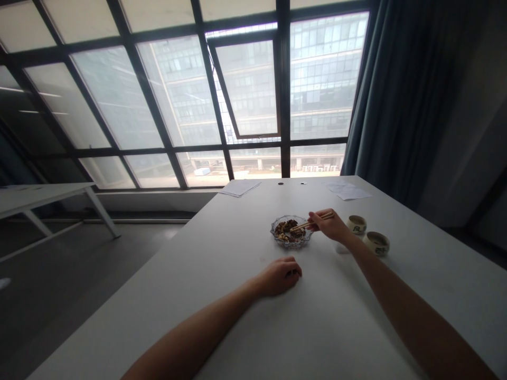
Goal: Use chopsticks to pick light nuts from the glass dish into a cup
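Observation:
My right hand (329, 226) holds a pair of wooden chopsticks (312, 221), and their tips reach into a cut-glass dish (278, 228). The dish holds a heap of brown, crumbly food (290, 230), too small to identify. Just right of my right hand stand two small ceramic cups (357, 225) (376, 244) with dark markings. My left hand (279, 276) rests on the white table (317, 322) in a loose curl, nearer the table's front, holding nothing and just short of the dish.
Sheets of paper (240, 187) (348, 192) lie near the table's far edge, in front of a large window (253, 89). A dark curtain (380, 89) hangs at the right. A second white table (35, 198) stands at the left across a grey floor.

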`<action>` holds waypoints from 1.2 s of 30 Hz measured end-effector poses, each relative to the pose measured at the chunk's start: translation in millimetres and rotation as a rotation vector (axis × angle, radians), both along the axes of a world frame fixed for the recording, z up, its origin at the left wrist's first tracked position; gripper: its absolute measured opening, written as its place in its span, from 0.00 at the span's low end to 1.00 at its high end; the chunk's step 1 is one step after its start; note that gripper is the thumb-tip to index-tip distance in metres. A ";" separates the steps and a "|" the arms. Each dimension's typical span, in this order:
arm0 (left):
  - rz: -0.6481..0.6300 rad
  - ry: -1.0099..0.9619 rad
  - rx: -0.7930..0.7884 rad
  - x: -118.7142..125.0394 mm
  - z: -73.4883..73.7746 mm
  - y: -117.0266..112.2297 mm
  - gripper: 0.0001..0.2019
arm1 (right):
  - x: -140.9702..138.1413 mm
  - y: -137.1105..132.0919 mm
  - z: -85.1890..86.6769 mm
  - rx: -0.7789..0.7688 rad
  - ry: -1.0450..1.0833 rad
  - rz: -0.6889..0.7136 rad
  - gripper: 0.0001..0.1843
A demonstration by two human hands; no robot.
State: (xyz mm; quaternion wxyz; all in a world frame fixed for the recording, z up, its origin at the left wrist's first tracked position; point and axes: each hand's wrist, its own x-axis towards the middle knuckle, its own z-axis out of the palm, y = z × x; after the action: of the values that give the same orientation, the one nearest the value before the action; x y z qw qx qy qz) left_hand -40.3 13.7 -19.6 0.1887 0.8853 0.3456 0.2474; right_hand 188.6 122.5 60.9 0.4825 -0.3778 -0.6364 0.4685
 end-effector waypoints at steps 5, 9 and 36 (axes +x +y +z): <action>0.006 0.008 -0.008 -0.2 0.0 -0.7 0.09 | 48.3 -8.8 42.6 0.038 -0.065 -0.095 0.21; 0.008 0.007 -0.007 0.1 -1.8 -0.7 0.09 | 95.2 -26.4 71.8 0.007 -0.169 -0.254 0.18; 0.010 0.011 -0.013 5.4 0.1 0.4 0.09 | 27.0 -28.5 45.8 0.119 -0.159 0.098 0.28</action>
State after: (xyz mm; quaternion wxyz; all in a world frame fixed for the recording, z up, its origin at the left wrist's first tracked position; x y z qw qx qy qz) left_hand -34.8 14.2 -19.5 0.1913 0.8838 0.3525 0.2411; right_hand 215.6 93.9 106.7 0.4286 -0.3528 -0.7170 0.4217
